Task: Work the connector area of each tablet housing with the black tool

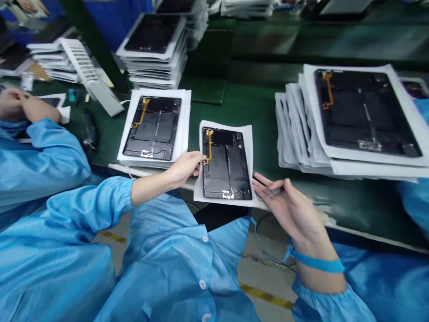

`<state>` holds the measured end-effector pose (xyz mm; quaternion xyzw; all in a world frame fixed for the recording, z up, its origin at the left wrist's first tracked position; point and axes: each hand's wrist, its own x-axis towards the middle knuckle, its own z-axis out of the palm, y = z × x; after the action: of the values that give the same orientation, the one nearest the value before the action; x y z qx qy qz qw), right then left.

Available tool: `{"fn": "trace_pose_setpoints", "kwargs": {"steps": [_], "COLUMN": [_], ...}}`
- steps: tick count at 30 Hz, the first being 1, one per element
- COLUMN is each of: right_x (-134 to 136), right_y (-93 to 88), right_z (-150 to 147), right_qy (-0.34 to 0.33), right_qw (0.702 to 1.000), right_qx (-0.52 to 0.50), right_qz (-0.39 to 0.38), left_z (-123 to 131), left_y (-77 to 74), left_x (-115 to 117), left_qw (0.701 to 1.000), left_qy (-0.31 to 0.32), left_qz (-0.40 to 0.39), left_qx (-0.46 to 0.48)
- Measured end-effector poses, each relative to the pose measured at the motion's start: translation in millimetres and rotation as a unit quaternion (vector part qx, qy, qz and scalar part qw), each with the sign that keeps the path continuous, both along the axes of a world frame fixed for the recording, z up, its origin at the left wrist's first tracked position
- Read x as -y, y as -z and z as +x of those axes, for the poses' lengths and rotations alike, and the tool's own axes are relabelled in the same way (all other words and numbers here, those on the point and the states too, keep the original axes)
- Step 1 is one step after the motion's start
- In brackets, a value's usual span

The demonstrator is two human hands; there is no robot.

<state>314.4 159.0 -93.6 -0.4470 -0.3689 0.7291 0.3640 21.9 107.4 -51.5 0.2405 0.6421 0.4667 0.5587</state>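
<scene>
An opened tablet [219, 172] with its inside facing up lies on a white sheet [248, 138] at the table's front edge. An orange flex cable [210, 147] runs down its left side. My left hand [186, 170] pinches the left edge of the tablet and sheet, thumb on top. At the lower right corner my right hand [288, 205] is turned palm up, its outer fingers stretched toward the sheet. A small grey pointed tool [276, 192] sits between its thumb and fingers; its exact kind is unclear. A blue wrist strap [317, 263] circles my right wrist.
Another opened tablet [157, 129] lies on sheets to the left. A tall stack with a tablet [365, 112] on top stands right, another stack [154, 67] behind left. A white slatted device [90, 76] leans there. A co-worker's hands [30, 105] are at far left.
</scene>
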Motion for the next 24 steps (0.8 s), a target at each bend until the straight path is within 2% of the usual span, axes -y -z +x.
{"fn": "trace_pose_setpoints", "kwargs": {"steps": [5,9,12,14,16,18,20,22,24], "right_x": [8,11,8,4,-3,-10,-16,-18,-15], "right_y": [-5.9,-2.3,-3.1,-7.3,-12.6,-16.6,-18.4,-18.2,-16.9], "right_z": [-4,-24,-55,-85,-121,-159,-193,-215,-222], "right_qy": [-0.031,-0.049,-0.079,-0.102,-0.117,-0.147,-0.178,-0.186,-0.172], "right_qw": [0.999,0.996,0.989,0.98,0.969,0.958,0.949,0.951,0.957], "right_qx": [-0.012,-0.062,-0.125,-0.172,-0.214,-0.243,-0.253,-0.237,-0.216], "right_qz": [-0.023,-0.041,-0.01,0.022,0.046,0.052,0.056,0.065,0.088], "left_z": [2,-4,-37,-74,-114,-149,-172,-182,-181], "left_y": [-3.2,-24.1,-47.2,-60.5,-68.7,-71.6,-71.9,-74.1,-81.6], "left_x": [-11,-17,-22,-22,-17,-8,5,20,35], "left_qw": [0.99,0.975,0.957,0.935,0.915,0.9,0.882,0.866,0.857], "left_qy": [0.026,0.058,0.054,0.037,-0.007,-0.06,-0.093,-0.092,-0.059], "left_qz": [0.057,0.121,0.173,0.201,0.216,0.183,0.107,0.04,0.012], "left_qx": [-0.13,-0.175,-0.229,-0.289,-0.341,-0.391,-0.449,-0.489,-0.511]}}
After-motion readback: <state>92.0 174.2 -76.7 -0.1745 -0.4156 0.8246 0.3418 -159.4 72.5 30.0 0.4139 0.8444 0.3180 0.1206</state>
